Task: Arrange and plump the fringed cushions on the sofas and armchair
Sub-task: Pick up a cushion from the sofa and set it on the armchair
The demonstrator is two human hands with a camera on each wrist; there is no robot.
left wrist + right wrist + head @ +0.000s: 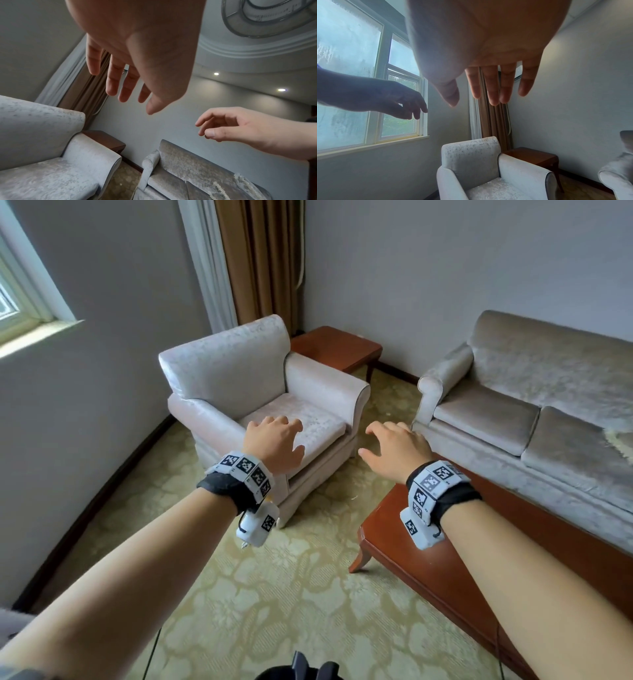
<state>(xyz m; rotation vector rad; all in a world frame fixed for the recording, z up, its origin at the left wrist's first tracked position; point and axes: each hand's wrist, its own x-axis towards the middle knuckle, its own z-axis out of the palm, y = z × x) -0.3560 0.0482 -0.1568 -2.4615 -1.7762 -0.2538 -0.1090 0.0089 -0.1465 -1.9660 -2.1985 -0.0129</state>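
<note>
Left hand (272, 442) and right hand (397, 449) reach forward, palms down, fingers relaxed.

My right hand (488, 47) hangs with fingers spread above the armchair (488, 169); left hand (393, 100) before window (351, 67).

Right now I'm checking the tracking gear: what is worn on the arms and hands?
Both forearms are bare, no sleeves or gloves. Left hand and right hand each have a black wrist strap ringed with white blocks printed with black square markers, and a small white camera unit hanging beneath.
</note>
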